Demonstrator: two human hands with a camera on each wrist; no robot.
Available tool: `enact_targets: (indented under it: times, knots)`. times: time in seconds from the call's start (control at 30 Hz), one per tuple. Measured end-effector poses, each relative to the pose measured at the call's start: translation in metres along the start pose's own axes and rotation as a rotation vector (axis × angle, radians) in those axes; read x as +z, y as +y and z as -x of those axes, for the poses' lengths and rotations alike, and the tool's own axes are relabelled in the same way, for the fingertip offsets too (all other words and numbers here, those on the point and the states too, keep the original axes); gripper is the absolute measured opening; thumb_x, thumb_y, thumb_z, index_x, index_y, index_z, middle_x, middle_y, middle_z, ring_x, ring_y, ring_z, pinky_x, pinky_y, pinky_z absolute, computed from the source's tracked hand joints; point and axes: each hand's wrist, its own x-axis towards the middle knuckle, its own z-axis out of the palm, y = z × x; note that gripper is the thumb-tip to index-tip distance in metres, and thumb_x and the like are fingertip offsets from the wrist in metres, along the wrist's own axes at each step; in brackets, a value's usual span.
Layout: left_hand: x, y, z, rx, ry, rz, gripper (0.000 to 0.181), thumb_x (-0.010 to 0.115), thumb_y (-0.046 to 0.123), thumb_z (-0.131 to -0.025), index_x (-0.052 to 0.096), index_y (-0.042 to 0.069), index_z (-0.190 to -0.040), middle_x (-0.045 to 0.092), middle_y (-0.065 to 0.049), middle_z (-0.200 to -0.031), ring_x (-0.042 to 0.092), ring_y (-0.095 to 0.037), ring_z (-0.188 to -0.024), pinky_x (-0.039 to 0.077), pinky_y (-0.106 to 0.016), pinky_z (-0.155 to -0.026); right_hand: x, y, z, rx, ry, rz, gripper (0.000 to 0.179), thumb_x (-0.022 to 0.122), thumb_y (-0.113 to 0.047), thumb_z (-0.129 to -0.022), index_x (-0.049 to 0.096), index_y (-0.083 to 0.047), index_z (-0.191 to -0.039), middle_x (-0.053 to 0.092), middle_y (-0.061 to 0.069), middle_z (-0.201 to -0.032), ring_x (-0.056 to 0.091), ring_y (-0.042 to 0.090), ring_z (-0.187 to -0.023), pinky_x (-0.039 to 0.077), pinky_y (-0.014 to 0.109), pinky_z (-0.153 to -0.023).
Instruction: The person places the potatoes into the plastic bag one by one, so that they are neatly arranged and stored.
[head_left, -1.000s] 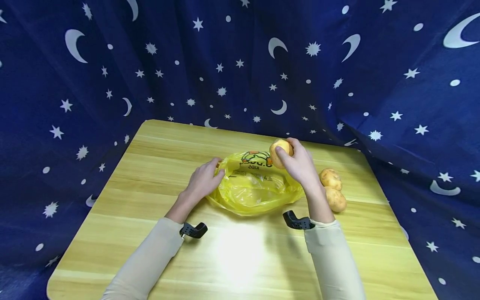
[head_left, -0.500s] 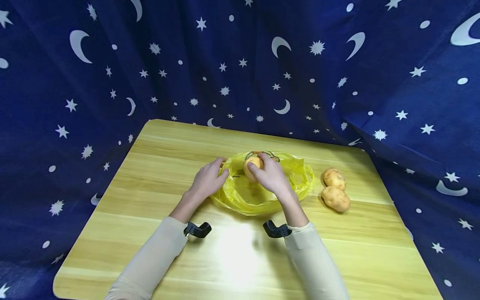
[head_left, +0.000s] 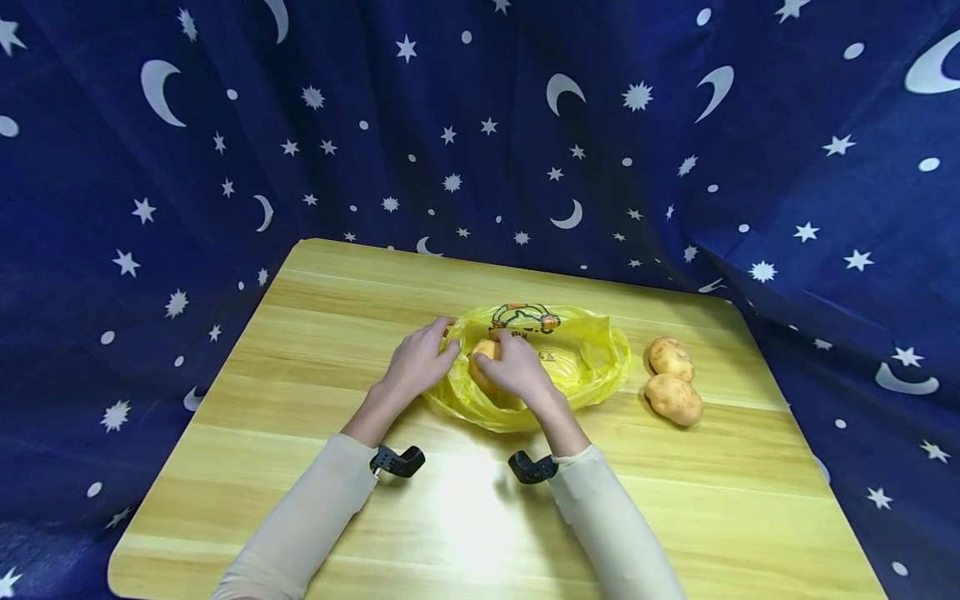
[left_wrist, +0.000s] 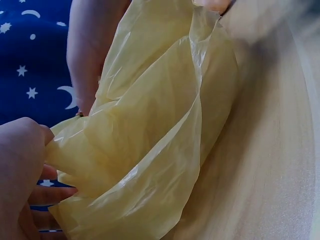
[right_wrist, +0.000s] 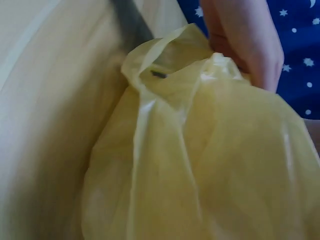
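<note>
The right hand (head_left: 523, 372), fingers curled round a tan oval potato (head_left: 484, 355), has just reached inside the yellow plastic bag (head_left: 495, 419) mid-frame, rim pinched by the left hand (head_left: 417, 362), leaving two lumpy tan potatoes (head_left: 674, 399) outside, frame right, on the wooden bench (head_left: 750, 483).

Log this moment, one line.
left hand: grips yellow bag edge | right hand: holds potato inside bag | two potatoes: on table, right of bag

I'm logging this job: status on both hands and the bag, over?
Left hand gripping yellow plastic bag rim. Right hand holding potato inside. Two more potatoes outside, nothing visibly in the way.
</note>
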Motion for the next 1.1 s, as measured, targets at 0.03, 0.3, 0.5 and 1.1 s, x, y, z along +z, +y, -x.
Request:
enact_targets:
  times: [0.03,0.3,0.5,1.1]
  knots:
    - [0.001,0.0,0.0,0.001,0.0,-0.002,0.045,0.047,0.035,-0.094,0.048,0.013,-0.134,0.062,-0.006,-0.112,0.057,-0.019,-0.077,0.048,-0.038,-0.066,0.002,0.001,0.0,0.006,-0.007,0.0,0.061,0.06,-0.039,-0.087,0.046,-0.001,-0.133,0.052,0.021,-0.126,0.047,0.036,-0.118,0.039,0.047,-0.095]
    - [0.001,0.001,0.0,0.008,-0.005,-0.009,0.046,0.046,0.036,-0.094,0.047,0.014,-0.135,0.063,-0.005,-0.109,0.057,-0.019,-0.076,0.048,-0.038,-0.065,0.008,0.007,-0.003,0.043,-0.053,0.026,0.066,0.059,-0.039,-0.087,0.041,0.002,-0.136,0.053,0.021,-0.119,0.052,0.03,-0.103,0.045,0.044,-0.085]
    - [0.0,0.0,-0.001,0.001,-0.011,-0.008,0.046,0.046,0.036,-0.094,0.047,0.015,-0.135,0.062,-0.002,-0.102,0.054,-0.018,-0.07,0.046,-0.036,-0.061,0.007,0.007,-0.005,0.05,-0.08,0.016,0.067,0.057,-0.04,-0.088,0.039,0.002,-0.137,0.05,0.022,-0.127,0.051,0.031,-0.111,0.043,0.044,-0.089]
    - [0.0,-0.001,0.001,-0.004,-0.01,-0.013,0.046,0.046,0.035,-0.094,0.047,0.015,-0.135,0.063,-0.004,-0.105,0.055,-0.019,-0.072,0.048,-0.038,-0.064,-0.011,0.0,0.002,0.05,-0.14,0.017,0.078,0.053,-0.051,-0.089,0.03,0.002,-0.142,0.045,0.022,-0.136,0.045,0.034,-0.122,0.039,0.046,-0.096]
